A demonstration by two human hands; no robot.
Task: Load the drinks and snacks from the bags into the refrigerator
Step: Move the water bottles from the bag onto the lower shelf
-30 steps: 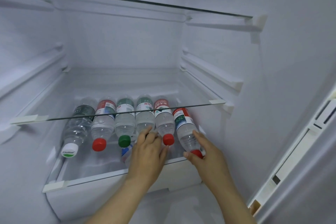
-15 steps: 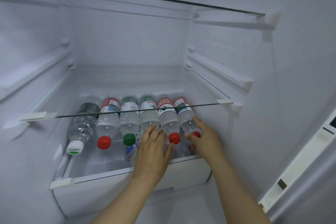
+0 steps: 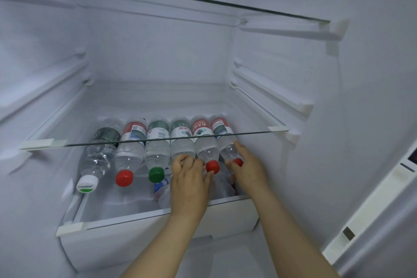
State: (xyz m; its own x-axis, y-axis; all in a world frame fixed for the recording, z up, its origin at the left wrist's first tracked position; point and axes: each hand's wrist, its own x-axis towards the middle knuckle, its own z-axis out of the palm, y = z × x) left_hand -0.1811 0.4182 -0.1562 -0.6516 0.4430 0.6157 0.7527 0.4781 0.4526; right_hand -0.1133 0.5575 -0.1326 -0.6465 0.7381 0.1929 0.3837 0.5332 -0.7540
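Observation:
Several clear water bottles lie side by side on the refrigerator's lower glass shelf, caps toward me. From the left come a white-capped bottle, a red-capped one and a green-capped one. My left hand curls over the neck of the fourth bottle and hides its cap. To its right lies a red-capped bottle. My right hand grips the neck of the rightmost red-capped bottle, thumb under the cap.
A second glass shelf spans the compartment just above the bottles, and a third sits high up. Under the bottles' shelf, a white drawer holds blue-and-white packets. The refrigerator's right wall and frame stand close by.
My right hand has pushed the rightmost bottle back and straightened it in line with the row. My left hand stayed at the fourth bottle and its fingers curled tighter.

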